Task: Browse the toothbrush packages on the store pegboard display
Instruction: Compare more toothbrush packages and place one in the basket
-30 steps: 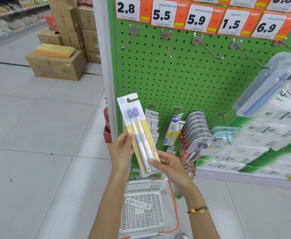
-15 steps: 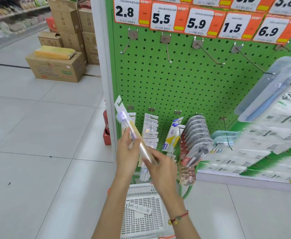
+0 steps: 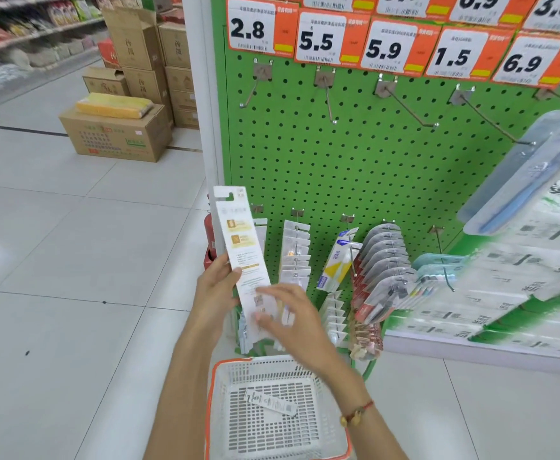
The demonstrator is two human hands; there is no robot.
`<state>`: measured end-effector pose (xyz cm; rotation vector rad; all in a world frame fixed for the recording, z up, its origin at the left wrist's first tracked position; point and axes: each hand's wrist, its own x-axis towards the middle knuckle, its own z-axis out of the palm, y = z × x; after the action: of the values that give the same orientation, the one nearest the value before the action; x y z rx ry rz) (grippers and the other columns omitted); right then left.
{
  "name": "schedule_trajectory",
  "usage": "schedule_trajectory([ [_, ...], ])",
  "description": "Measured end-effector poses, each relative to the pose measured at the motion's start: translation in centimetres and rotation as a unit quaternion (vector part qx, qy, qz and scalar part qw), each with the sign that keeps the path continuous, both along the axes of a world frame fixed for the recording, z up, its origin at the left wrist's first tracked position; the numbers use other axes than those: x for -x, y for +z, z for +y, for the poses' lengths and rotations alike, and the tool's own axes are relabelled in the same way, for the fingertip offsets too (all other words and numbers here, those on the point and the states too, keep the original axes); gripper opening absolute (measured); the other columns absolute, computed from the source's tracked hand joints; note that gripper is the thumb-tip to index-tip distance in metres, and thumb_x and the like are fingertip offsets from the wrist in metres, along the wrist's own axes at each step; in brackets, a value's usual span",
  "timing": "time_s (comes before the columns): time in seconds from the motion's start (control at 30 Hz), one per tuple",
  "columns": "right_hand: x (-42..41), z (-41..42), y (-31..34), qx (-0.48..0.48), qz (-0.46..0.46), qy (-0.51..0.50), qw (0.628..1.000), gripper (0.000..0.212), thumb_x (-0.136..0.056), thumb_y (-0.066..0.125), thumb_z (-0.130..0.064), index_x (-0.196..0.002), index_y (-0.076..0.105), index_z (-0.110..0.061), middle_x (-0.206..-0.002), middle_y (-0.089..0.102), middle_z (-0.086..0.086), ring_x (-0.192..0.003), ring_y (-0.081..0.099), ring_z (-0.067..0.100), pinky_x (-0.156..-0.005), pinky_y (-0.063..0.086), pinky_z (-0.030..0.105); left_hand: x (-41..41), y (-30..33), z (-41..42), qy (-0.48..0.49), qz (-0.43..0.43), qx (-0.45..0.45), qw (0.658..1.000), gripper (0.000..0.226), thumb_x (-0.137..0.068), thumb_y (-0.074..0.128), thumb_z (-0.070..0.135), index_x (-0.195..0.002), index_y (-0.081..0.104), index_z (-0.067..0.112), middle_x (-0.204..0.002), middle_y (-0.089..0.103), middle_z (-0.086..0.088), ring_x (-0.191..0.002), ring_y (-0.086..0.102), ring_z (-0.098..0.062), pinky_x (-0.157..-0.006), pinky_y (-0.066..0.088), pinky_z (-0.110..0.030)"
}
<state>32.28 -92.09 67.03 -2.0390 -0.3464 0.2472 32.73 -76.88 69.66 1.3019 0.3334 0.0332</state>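
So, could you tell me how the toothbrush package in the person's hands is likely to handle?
The toothbrush package is a long flat card that stands straight above the left hand, so it is probably fairly stiff and light. The right hand supports its lower end, which hints it could twist or slip. Its thin top tab might bend.

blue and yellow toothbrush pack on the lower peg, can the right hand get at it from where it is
Probably yes. The right hand hovers blurred at the held package, just left of the blue and yellow pack, and nothing stands between them. It hangs at the front of its peg.
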Motion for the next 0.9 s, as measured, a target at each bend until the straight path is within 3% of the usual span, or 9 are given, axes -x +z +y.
schedule_trajectory([
  [0.13,-3.1,-1.1,3.1,-0.005,0.013,-0.066,0.998,0.052,-0.09,0.066,-0.033,-0.138,0.047,-0.027,-0.128,0.051,-0.011,-0.105,0.056,0.006,-0.092,0.053,0.034,0.5,0.2,0.2,-0.066,-0.011,-0.006,0.998,0.036,-0.1,0.044,0.006,-0.131,0.056,0.019,-0.121,0.068,0.0,-0.113,0.063,-0.022,-0.079,0.053,-0.029],
  [0.27,-5.2,-1.8,5.8,-0.058,0.022,-0.108,0.992,0.046,-0.091,0.066,-0.03,-0.133,0.047,-0.026,-0.114,0.059,-0.008,-0.092,0.061,0.005,-0.067,0.051,0.017,1.0,0.5,-0.7,-0.165,-0.007,-0.022,0.986,0.037,-0.101,0.044,0.01,-0.132,0.056,0.026,-0.123,0.066,0.006,-0.116,0.061,-0.015,-0.095,0.05,-0.041],
  [0.43,-6.6,-3.5,5.7,-0.103,0.015,-0.184,0.977,0.007,-0.087,0.071,-0.022,-0.091,0.066,-0.021,-0.09,0.07,-0.006,-0.088,0.067,0.02,-0.079,0.057,0.033,1.7,0.5,-2.1,-0.206,0.019,-0.038,0.978,0.034,-0.098,0.05,0.009,-0.123,0.06,0.03,-0.113,0.071,0.008,-0.101,0.068,-0.007,-0.07,0.054,-0.018],
  [0.5,-6.5,-4.0,5.7,-0.121,0.029,-0.212,0.969,0.005,-0.088,0.071,-0.023,-0.084,0.068,-0.022,-0.085,0.072,0.002,-0.081,0.067,0.021,-0.081,0.056,0.04,1.7,0.3,-2.2,-0.186,0.024,-0.044,0.981,0.035,-0.097,0.052,0.009,-0.12,0.059,0.034,-0.105,0.074,0.008,-0.09,0.07,-0.004,-0.062,0.052,-0.015],
  [0.77,-5.8,-4.2,5.5,-0.145,0.007,-0.264,0.954,0.01,-0.084,0.075,-0.024,-0.075,0.072,-0.022,-0.079,0.073,0.014,-0.069,0.064,0.018,-0.081,0.057,0.044,1.4,0.4,-2.8,-0.166,0.033,-0.103,0.98,0.036,-0.094,0.057,0.01,-0.12,0.058,0.035,-0.095,0.073,0.015,-0.078,0.068,0.005,-0.056,0.049,-0.01],
  [0.9,-5.0,-4.6,5.8,-0.168,0.03,-0.257,0.951,0.004,-0.088,0.07,-0.024,-0.084,0.07,-0.023,-0.083,0.074,0.012,-0.07,0.065,0.015,-0.078,0.056,0.039,1.4,0.4,-2.7,-0.16,0.031,-0.108,0.981,0.035,-0.093,0.059,0.01,-0.12,0.061,0.033,-0.094,0.073,0.017,-0.081,0.069,0.002,-0.063,0.051,-0.015],
])
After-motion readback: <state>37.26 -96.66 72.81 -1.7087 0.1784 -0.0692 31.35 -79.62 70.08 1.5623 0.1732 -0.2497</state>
